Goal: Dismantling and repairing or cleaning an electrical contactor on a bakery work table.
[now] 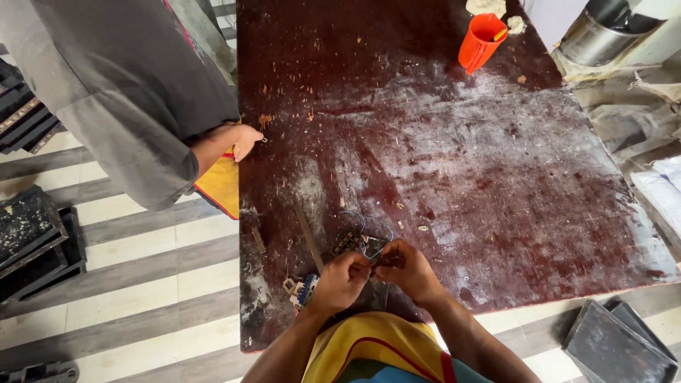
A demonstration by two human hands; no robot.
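A dark red, scuffed worktop (454, 177), dusted with pale smears and small chips, fills most of the view. It stands on a floor of grey and white striped tiles (142, 284). At the worktop's left edge a co-worker in a grey shirt (120, 85) is seen, one hand (237, 142) resting on the edge. Stacks of black trays (32, 241) are set on the floor at the left, and more dark trays (617, 344) at the lower right. A steel bucket (603, 32) and an orange jug (480, 41) are placed at the far end.

Near the front edge, the left hand (340, 280) and right hand (410, 271) are brought together. A small dark part (374, 265) is pinched between the fingers of both, just above the worktop. A thin blue wire (369, 245) loops just beyond the fingers, beside a small dark grid-like piece (349, 243). Small white and blue parts (301, 289) lie by the left hand.
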